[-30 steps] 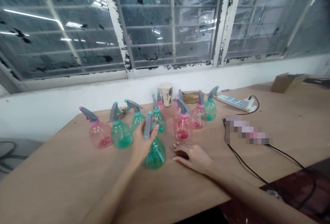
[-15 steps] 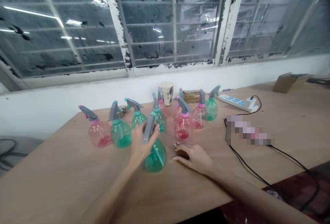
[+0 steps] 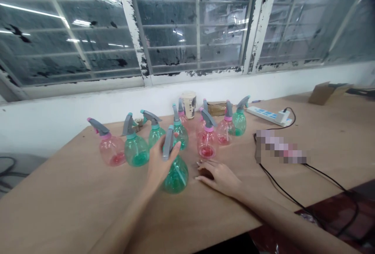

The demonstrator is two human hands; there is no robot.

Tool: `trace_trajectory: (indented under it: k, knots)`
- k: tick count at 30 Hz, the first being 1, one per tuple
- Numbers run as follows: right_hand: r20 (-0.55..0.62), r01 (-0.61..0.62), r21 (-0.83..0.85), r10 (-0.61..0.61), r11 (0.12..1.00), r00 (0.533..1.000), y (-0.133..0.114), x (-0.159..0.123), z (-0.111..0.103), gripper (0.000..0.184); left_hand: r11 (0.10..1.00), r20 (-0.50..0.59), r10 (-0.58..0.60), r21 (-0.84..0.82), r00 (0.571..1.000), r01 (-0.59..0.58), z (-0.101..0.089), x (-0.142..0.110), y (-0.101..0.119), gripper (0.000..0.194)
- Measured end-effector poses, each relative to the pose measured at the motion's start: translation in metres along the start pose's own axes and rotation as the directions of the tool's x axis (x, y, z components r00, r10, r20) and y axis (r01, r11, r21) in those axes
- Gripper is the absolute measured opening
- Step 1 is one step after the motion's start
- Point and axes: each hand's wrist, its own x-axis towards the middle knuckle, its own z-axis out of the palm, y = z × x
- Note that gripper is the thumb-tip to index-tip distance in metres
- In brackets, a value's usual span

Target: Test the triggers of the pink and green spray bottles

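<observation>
Though grimy, windows [image 3: 168, 16] above table [image 3: 61, 191]

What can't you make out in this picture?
Head view:
- neck of the held green spray bottle: hidden by the left hand
- identity of the pixelated item: masked

Head view, farther back:
- body of the rear pink spray bottle: mostly hidden by the front pink spray bottle

The sole view, head-worn, looks forward and slightly down — close above the broad, light-brown tabletop [image 3: 79, 191], facing across it to the barred glass windows with flaking white frames [image 3: 166, 16].
</observation>
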Motion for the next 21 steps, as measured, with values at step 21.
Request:
trace_trajectory:
  k: [21]
  knots:
    - [0.015, 0.006, 0.012, -0.006, 1.000, 1.000, 0.0021, -0.0003, 0.0002, 0.025, 0.998, -0.030, 0.001, -0.059, 1.000, -0.003, 0.0034, -0.0003, -0.0017, 0.033]
